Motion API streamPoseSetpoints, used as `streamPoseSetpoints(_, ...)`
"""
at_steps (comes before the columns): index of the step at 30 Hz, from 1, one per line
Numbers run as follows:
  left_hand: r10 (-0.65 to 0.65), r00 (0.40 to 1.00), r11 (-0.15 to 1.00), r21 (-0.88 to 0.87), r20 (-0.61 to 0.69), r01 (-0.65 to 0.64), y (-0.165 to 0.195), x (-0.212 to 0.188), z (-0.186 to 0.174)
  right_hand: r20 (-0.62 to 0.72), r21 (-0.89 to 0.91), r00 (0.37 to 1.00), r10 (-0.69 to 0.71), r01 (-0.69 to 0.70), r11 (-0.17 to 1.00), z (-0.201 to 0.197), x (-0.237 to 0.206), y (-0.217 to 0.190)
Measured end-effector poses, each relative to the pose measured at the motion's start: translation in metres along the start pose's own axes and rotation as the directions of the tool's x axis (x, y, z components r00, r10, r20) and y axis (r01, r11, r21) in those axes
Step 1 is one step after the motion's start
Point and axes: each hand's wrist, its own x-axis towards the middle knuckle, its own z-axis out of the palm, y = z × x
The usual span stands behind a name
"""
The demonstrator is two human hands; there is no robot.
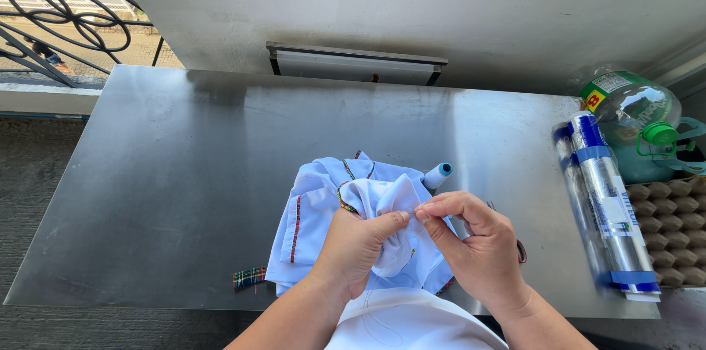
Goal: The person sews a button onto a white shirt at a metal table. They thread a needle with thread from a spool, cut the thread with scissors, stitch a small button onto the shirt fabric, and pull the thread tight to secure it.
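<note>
A white garment (318, 206) with red and tartan piping lies bunched at the near edge of a steel table (184, 173). My left hand (353, 247) grips a raised fold of its cloth. My right hand (478, 243) pinches the same fold from the right, thumb and forefinger pressed together against the left fingertips. A thin white thread hangs down from the cloth toward me. Behind the fold lies a white thread spool (437, 175) with a blue end. A dark handle, perhaps scissors (521, 250), peeks out from behind my right hand.
Along the table's right edge lie two foil-wrapped rolls (607, 203) with blue bands. Beyond them stand a large green-capped plastic bottle (636, 122) and a cardboard egg tray (673, 225). A grey wall with a small hatch (357, 63) backs the table. A railing (59, 19) is at the far left.
</note>
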Motion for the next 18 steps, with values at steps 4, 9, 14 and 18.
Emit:
streamPoseSetpoints(4,-0.002,1.000,1.000,-0.019,0.001,0.002,0.0003,-0.0005,-0.0005,0.022,0.008,1.000,-0.020,0.020,1.000,-0.0007,0.0004,-0.0009)
streamPoseSetpoints(9,-0.005,1.000,1.000,-0.006,-0.012,0.005,0.0008,-0.0006,-0.0005,0.033,-0.018,0.999,-0.041,0.042,0.999,-0.0007,0.0017,-0.0014)
streamPoseSetpoints(14,0.007,1.000,1.000,-0.009,-0.006,-0.007,0.0004,-0.0004,-0.0010,0.051,-0.071,0.997,-0.054,0.058,0.996,-0.0003,0.0026,-0.0045)
streamPoseSetpoints(18,0.010,1.000,1.000,0.000,-0.014,-0.010,-0.0008,-0.0004,-0.0019,0.071,-0.119,0.993,-0.096,0.104,0.987,0.0005,0.0024,-0.0083)
